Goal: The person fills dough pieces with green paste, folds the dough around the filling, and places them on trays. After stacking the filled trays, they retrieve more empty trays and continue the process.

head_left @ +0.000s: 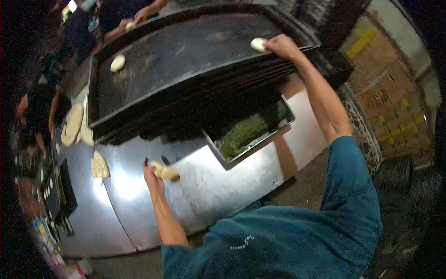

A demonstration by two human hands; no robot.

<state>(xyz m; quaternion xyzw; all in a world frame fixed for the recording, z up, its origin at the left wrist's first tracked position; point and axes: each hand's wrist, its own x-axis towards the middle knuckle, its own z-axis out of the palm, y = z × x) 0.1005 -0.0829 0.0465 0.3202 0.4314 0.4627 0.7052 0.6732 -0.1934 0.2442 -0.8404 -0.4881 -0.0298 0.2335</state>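
My right hand (pixel 284 47) reaches to the far right of a large dark baking tray (pixel 186 44), its fingers closed on a flat, pale piece of dough (pixel 258 44) at the tray's surface. Another round piece of dough (pixel 118 63) lies near the tray's left end. My left hand (pixel 151 179) is closed around a longer lump of dough (pixel 165 172) over the steel table (pixel 209 186), in front of the tray. Both pieces stick out past the fingers.
The baking tray tops a dark stack on the table. Below its front edge sits a metal pan (pixel 262 147) of green, herb-like filling (pixel 246 132). More dough (pixel 99 165) lies at the left. Across the tray, another person's hands (pixel 139 17) hold dough. Cardboard boxes (pixel 385 88) stand at right.
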